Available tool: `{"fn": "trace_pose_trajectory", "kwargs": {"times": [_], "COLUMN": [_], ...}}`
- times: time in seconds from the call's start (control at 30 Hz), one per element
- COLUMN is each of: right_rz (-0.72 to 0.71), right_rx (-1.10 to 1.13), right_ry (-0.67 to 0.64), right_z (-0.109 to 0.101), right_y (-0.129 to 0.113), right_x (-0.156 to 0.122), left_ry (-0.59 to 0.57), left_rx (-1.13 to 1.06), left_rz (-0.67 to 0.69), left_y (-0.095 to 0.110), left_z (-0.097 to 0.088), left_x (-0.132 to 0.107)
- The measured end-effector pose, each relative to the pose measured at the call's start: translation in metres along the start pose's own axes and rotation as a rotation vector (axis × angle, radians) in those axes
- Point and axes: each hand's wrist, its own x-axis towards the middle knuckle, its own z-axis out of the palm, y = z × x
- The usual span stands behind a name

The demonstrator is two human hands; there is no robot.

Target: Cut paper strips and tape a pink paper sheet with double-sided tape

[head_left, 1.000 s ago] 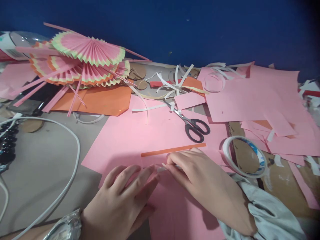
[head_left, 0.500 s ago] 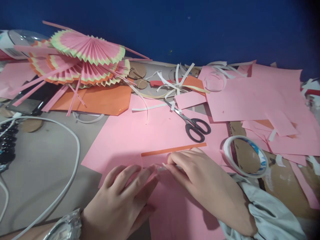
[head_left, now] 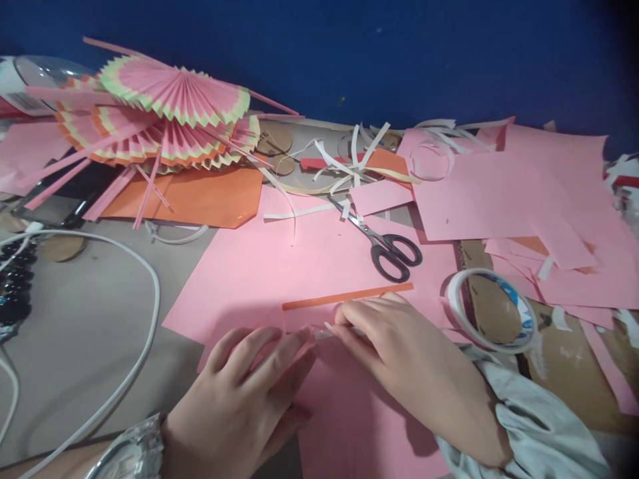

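My left hand (head_left: 244, 392) lies on a pink paper piece (head_left: 309, 318) with an orange strip (head_left: 349, 297) along its far edge, fingers stretched flat and pressing it down. My right hand (head_left: 399, 362) rests on the same piece from the right, its fingertips pressing along a fold or thin clear strip near the middle. The two sets of fingertips nearly meet. Underneath lies a large pink sheet (head_left: 279, 266).
Black-handled scissors (head_left: 382, 243) lie just beyond the hands. A roll of tape (head_left: 492, 311) sits to the right. Pleated pink fans (head_left: 164, 120) and an orange sheet (head_left: 200, 196) are at the back left, a white cable (head_left: 144, 299) on the left, pink sheets (head_left: 509, 186) at right.
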Motion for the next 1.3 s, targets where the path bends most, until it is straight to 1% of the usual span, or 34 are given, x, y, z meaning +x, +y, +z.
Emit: {"fn": "trace_pose_trajectory", "kwargs": {"times": [0.2,0.33,0.43,0.6,0.77,0.93,1.1,1.3], "right_rz": [0.011,0.013,0.018,0.014,-0.015,0.002,-0.001,0.005], "right_rx": [0.012,0.045,0.056,0.01,0.0,0.001,0.021,0.033], "right_ry": [-0.013,0.001,-0.012,-0.019,0.026,0.014,0.028,0.02], "right_z": [0.002,0.001,0.001,0.002,0.003,0.003,0.004,0.006], "right_y": [0.003,0.002,0.001,0.003,0.003,0.001,0.002,0.003], "right_x": [-0.002,-0.003,-0.003,-0.002,-0.003,-0.003,-0.004,-0.003], "left_ry": [-0.021,-0.039,-0.069,-0.055,-0.075,-0.081,-0.1,-0.095], "left_rx": [0.027,0.019,0.003,0.032,0.057,0.065,0.111,0.059], "left_rz": [-0.002,0.041,0.052,0.072,0.044,0.024,0.035,0.013], "left_y": [0.0,-0.003,-0.005,-0.004,-0.004,-0.003,-0.002,-0.003], "left_z": [-0.003,-0.002,0.0,0.003,0.005,0.007,0.008,0.006], "left_x": [0.0,0.002,0.004,0.005,0.001,-0.003,-0.003,-0.003]}}
